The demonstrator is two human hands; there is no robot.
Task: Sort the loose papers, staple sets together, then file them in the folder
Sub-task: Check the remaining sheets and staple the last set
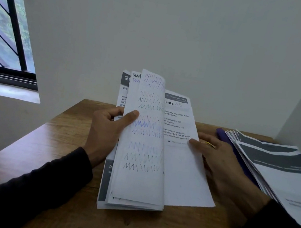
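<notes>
Clearly, the person is going through a bundle of loose papers (144, 152) that is standing tilted on the wooden worktop (58, 151), its lower edge resting on the wood. The left hand (106, 127) is gripping the left part of the bundle, with the thumb pressing on a sheet full of coloured zigzag scribbles, probably so that the pages already checked are staying together. The right hand (215, 155) is holding the printed page (184, 158) on the right side, the thumb on its front and the fingers behind it, which is opening the bundle like a book so the headings can be read. I judge this as the sorting step; no stapler is showing.

On the right, well apart from the hands, a second pile of printed sheets (277, 172) is lying fanned out on something purple (222, 136), maybe the folder, but I cannot tell.

The worktop is standing in a corner of plain pale walls (177, 30), and a barred window (5, 20) is letting in daylight on the left.
</notes>
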